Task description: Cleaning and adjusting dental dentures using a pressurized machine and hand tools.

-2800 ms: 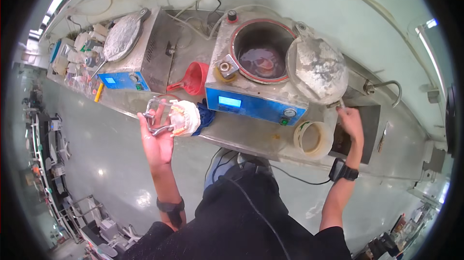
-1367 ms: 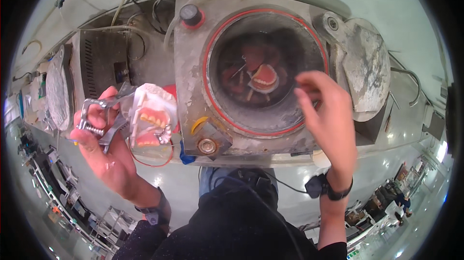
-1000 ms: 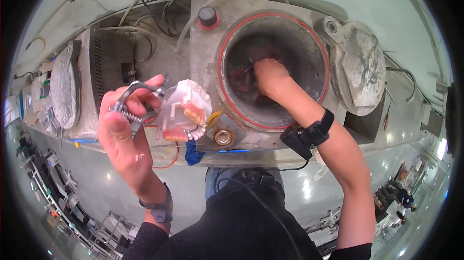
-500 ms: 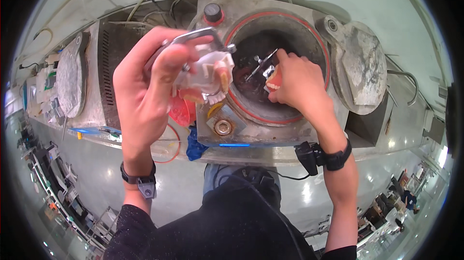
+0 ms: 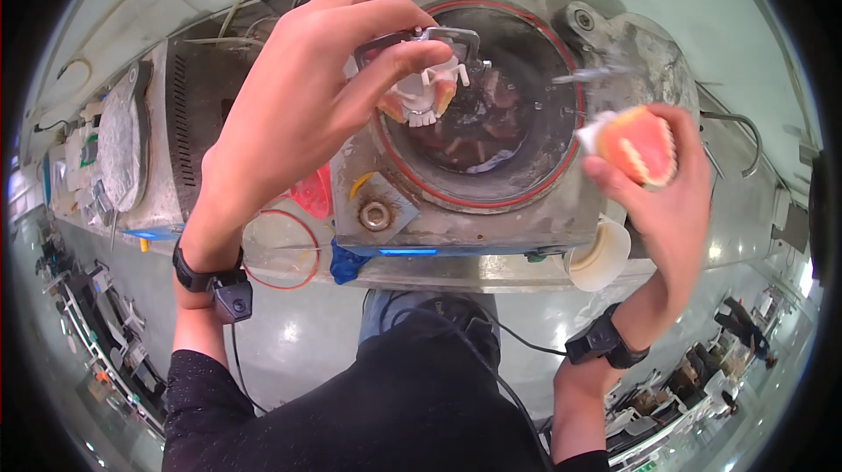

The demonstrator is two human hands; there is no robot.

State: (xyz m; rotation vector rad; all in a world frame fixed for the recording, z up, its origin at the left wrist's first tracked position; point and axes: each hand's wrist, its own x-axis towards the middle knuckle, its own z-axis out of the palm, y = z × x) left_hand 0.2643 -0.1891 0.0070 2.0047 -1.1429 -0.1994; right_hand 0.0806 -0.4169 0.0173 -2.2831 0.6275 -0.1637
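Observation:
My left hand (image 5: 320, 77) is closed around a metal-framed dental model (image 5: 421, 102) with white teeth and white plaster, held above the left side of a round metal pot (image 5: 568, 160). To the right of the pot, my right hand (image 5: 674, 209) grips a denture model (image 5: 642, 146) with a pink base, a row of pale teeth and white plaster on its left side. A blurred metallic streak (image 5: 605, 74) shows above it. Dark liquid fills the pot, with several reddish and pale pieces (image 5: 500, 90) in it, too unclear to name.
A red seal rings the pot. Its thick, stained lid (image 5: 653, 60) stands swung out at the right. A white cup (image 5: 601, 254) is at the front right. Blue crumpled material (image 5: 347, 263), a red container (image 5: 314, 194) and a red ring (image 5: 282, 287) lie front left.
My right hand has come out of the pot and moved right with the denture model. My left hand has moved up and right over the pot's edge, still holding its model.

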